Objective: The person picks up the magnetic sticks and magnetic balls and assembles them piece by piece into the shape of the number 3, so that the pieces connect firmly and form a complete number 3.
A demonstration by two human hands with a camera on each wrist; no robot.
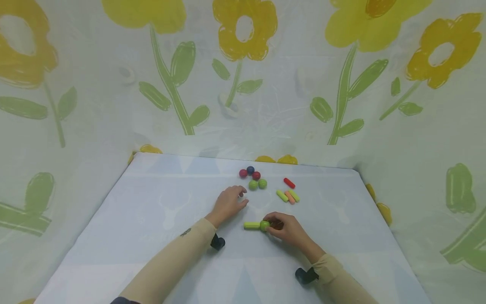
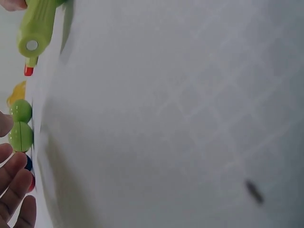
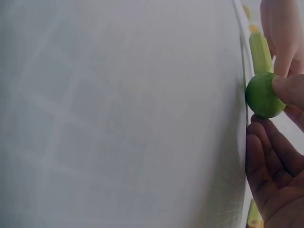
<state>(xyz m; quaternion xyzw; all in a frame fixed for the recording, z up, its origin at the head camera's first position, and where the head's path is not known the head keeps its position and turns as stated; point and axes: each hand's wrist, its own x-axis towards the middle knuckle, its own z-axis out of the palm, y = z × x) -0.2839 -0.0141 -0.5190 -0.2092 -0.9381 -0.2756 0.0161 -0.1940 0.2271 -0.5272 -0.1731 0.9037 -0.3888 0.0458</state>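
A person's right grip [image 1: 288, 228], thumb and fingertips clamped on a green ball [image 1: 265, 226], works low over a pale desk [image 1: 133, 223]. A green stick [image 1: 251, 226] lies to the left of that grip, one end touching the ball; a pale round spot shows on its other end in the left wrist view. The left grip [image 1: 228, 202] hovers beyond the stick and to its left, thumb apart from loosely bent fingers.

Just past the left grip's fingertips, to the right, sit two loose green balls [image 1: 253, 185], side by side and touching. Behind them, farther from both grips, cluster a blue ball [image 1: 250, 170] and two red balls [image 1: 256, 175]. Straight out beyond the right grip, an orange stick [image 1: 290, 197] lies between two spare green sticks [image 1: 282, 195], with a red stick [image 1: 289, 183] farther out.

On the left sleeve [image 1: 174, 253], behind the left grip, a dark mark [image 1: 185, 232] is too small to read. Far beyond both grips hangs a flower-printed curtain [image 1: 273, 101].
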